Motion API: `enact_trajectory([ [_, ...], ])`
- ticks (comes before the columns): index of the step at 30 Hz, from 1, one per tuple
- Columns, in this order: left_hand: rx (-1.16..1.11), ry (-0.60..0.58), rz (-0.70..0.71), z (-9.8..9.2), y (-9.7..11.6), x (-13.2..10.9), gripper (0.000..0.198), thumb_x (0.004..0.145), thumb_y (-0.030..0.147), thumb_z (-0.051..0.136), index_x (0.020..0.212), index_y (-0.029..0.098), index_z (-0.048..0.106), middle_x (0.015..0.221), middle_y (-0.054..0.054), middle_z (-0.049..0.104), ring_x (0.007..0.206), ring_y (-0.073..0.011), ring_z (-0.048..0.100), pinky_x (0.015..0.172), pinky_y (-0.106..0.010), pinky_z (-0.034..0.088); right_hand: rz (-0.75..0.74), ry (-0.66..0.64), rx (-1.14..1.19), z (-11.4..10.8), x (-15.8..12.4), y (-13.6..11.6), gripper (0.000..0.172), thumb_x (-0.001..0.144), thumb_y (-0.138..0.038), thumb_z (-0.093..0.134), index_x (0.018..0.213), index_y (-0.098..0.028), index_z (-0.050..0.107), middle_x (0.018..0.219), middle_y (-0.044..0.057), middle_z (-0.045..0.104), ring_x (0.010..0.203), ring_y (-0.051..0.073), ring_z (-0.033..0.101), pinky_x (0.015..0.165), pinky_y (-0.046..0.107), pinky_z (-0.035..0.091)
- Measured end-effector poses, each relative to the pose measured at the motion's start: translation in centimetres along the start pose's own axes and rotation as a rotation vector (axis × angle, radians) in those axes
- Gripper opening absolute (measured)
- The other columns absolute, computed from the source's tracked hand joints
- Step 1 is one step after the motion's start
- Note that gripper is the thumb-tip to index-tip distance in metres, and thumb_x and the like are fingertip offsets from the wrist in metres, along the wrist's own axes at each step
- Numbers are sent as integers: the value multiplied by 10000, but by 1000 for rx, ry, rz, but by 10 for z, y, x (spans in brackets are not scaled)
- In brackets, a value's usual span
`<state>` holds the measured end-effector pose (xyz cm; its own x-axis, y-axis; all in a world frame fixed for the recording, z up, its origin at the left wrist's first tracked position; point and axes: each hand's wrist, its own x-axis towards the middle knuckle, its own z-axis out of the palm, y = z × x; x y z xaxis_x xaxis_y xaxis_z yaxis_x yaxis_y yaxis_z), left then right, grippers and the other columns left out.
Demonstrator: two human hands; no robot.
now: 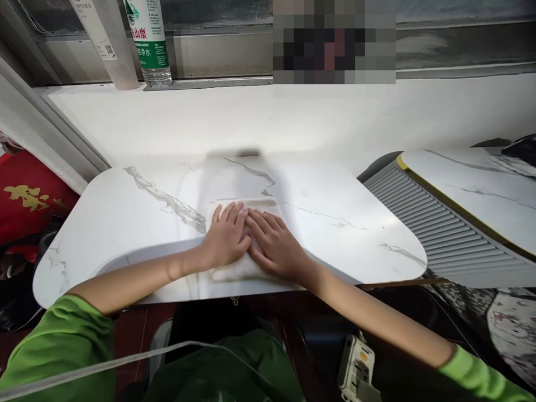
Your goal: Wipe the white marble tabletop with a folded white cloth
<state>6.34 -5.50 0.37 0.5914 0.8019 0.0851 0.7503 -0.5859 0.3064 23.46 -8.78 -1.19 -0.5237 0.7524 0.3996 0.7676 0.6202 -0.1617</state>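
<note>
pressing flat, fingers spread: left hand (226, 237), right hand (274, 245) hiding most of white cloth (234, 271); grasping nothing.

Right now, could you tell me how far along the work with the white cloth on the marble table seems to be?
The white cloth already lies as a compact, folded-looking rectangle on the marble table. In hand: the left hand and right hand press flat on it, fingertips meeting. Whether another fold remains cannot be told; the cloth is not yet let go or set aside.
</note>
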Motion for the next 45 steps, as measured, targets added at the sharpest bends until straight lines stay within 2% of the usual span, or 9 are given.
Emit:
enact_trajectory([
  [3,-36,-44,28,-1,12,-4,567,931,288,416,1471,117,390,1598,-145,347,1509,-276,243,1254,-496,113,62,14,-32,-4,-16,-9,515,947,-336,390,1384,-79,480,1434,224,523,1361,339,438,1146,535,311],
  [6,-54,-67,38,-2,7,10,569,927,303,430,1466,122,393,1594,-139,357,1510,-275,244,1255,-485,128,103,3,-39,-2,-10,0,527,935,-358,394,1389,-106,484,1430,203,535,1365,340,436,1182,560,238],
  [13,-27,21,-43,1,-35,79,550,927,286,417,1449,112,410,1578,-115,385,1508,-267,242,1252,-443,148,170,-32,-4,15,50,52,518,937,-329,357,1390,-123,498,1470,163,513,1374,313,429,1172,501,253],
  [20,-36,129,-13,-5,-83,154,482,918,300,412,1357,113,487,1433,-142,537,1369,-251,447,1206,-410,252,264,15,37,39,117,108,500,910,-321,374,1333,-135,563,1412,138,573,1296,325,489,1126,489,309],
  [26,-4,140,-66,-7,-98,182,507,932,304,375,1385,103,484,1472,-137,510,1400,-250,412,1218,-417,222,240,1,82,44,145,137,482,904,-322,388,1326,-161,559,1402,117,584,1291,312,491,1131,485,308],
  [30,24,102,-77,-7,-95,177,544,944,300,343,1448,117,434,1563,-114,413,1476,-249,309,1238,-442,170,249,14,63,44,141,133,481,908,-332,386,1319,-150,555,1401,138,575,1287,319,486,1131,491,299],
  [34,47,45,-57,-7,-82,159,569,949,307,343,1477,102,405,1583,-113,385,1490,-240,286,1245,-431,155,251,13,57,39,120,117,461,907,-330,380,1285,-137,560,1351,160,593,1257,327,494,1116,496,311],
  [39,62,3,8,-2,-50,110,578,965,320,339,1496,95,377,1601,-122,351,1504,-239,262,1251,-430,132,182,-17,44,18,69,79,488,920,-346,375,1289,-77,545,1364,202,567,1262,341,485,1110,493,318],
  [45,57,-39,43,6,11,41,597,976,336,355,1522,98,334,1620,-133,306,1524,-252,208,1254,-457,114,96,-15,35,-14,-7,30,463,951,-345,367,1340,-129,497,1379,188,558,1311,318,474,1140,502,313],
])
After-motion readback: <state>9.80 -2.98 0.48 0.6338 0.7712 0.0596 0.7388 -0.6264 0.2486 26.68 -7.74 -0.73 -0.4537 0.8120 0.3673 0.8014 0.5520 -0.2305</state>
